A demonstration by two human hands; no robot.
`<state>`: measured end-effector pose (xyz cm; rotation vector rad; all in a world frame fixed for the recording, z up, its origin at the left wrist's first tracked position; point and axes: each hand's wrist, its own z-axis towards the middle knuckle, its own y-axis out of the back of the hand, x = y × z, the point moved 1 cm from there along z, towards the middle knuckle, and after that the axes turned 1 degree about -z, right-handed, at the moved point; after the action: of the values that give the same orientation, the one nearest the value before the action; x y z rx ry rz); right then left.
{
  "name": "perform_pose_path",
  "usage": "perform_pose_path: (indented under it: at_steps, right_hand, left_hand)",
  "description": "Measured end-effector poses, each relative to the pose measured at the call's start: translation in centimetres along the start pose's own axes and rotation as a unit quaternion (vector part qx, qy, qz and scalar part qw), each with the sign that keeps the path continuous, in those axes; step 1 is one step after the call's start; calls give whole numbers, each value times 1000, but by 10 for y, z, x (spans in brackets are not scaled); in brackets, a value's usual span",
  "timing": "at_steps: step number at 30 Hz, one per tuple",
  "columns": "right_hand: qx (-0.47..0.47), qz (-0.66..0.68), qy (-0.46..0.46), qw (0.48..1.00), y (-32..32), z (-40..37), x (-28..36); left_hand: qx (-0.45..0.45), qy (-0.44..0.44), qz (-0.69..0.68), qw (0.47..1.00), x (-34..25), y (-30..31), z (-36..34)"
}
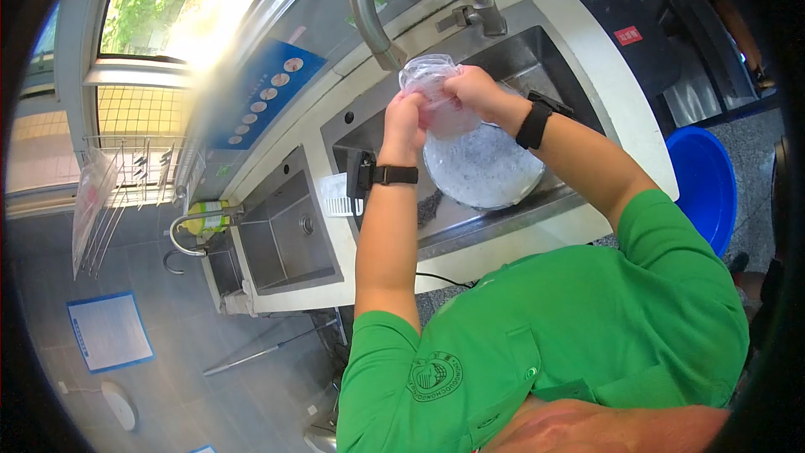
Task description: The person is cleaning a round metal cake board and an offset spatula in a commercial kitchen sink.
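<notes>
Closest to me are one green shirt point(570, 310) and two bare forearms, each with one black strap point(534, 124) at the wrist. Beyond them I see two hands. The left hand point(403, 122) has its fingers curled closed on one side of a single clear plastic item point(429, 75); the right hand point(480, 94) pinches the other side, its fingers closed too. I cannot tell whether the item is a bag or a soft cup. It is up above one round basin point(484, 204) of whitish, foamy liquid, and with the hands it blocks my view of part of the basin's far edge.

The basin sits in one of two large steel sinks point(541, 63) set in the pale counter point(625, 117). One white basket point(338, 195) stands between the sinks. One big tap point(366, 8) brings its spout just beside the plastic, crowding that side. One blue bucket point(704, 189) is on the floor to my right. Farther off, I count one blue poster point(272, 96) below one bright window point(168, 4).
</notes>
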<state>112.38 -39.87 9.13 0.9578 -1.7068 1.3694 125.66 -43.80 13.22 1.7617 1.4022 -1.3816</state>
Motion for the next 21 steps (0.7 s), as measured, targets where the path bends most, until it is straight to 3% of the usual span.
perform_pose_path:
  at_steps: [4, 6, 9, 13, 21]
  right_hand:
    - [-15, 22, 22, 999, -1, -5, 2]
    - [25, 145, -3, 989, -3, -13, 9]
    - [62, 186, -12, 981, 5, -8, 1]
    - [93, 154, -9, 984, 12, -3, -4]
    - [128, 223, -74, 964, -2, -18, 7]
  left_hand:
    - [83, 5, -74, 994, -1, -1, -6]
    - [91, 6, -74, 993, -4, -1, -11]
    - [104, -4, -15, 994, -6, -3, -17]
    - [96, -5, 96, 991, -1, 7, -13]
    - [128, -41, 14, 991, 3, -5, -24]
